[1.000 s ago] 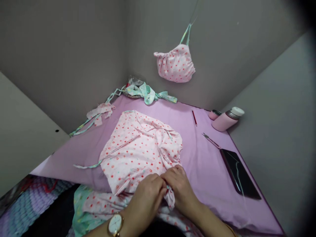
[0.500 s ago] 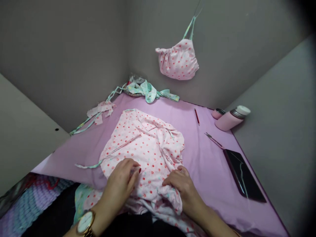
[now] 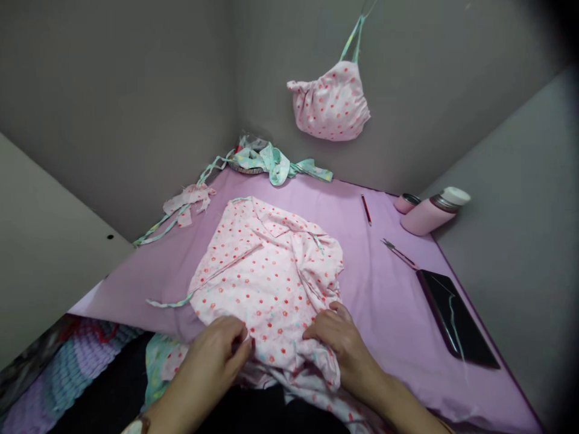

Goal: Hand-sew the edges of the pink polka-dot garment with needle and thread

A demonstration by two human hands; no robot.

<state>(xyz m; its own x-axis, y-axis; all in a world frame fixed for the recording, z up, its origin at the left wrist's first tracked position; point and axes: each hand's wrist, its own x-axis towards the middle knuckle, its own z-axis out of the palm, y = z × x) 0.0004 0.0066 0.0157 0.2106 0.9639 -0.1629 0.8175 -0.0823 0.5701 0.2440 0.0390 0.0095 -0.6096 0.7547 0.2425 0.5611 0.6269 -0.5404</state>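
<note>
Seems you're adjusting the dotted cloth [image 3: 271,277] on the purple sheet [image 3: 380,319], left hand [image 3: 217,348] and right hand [image 3: 346,342] curled by its near edge (can't tell if gripping), so shifting it needs even tension.

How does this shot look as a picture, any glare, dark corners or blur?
Head view: dim, flat light; a pale streak of reflection on the glossy black rectangular device; black shading at the upper right corner; the two bare hands, left and right, look slightly soft; only faint, soft shadows on the lilac cloth-covered table.
</note>
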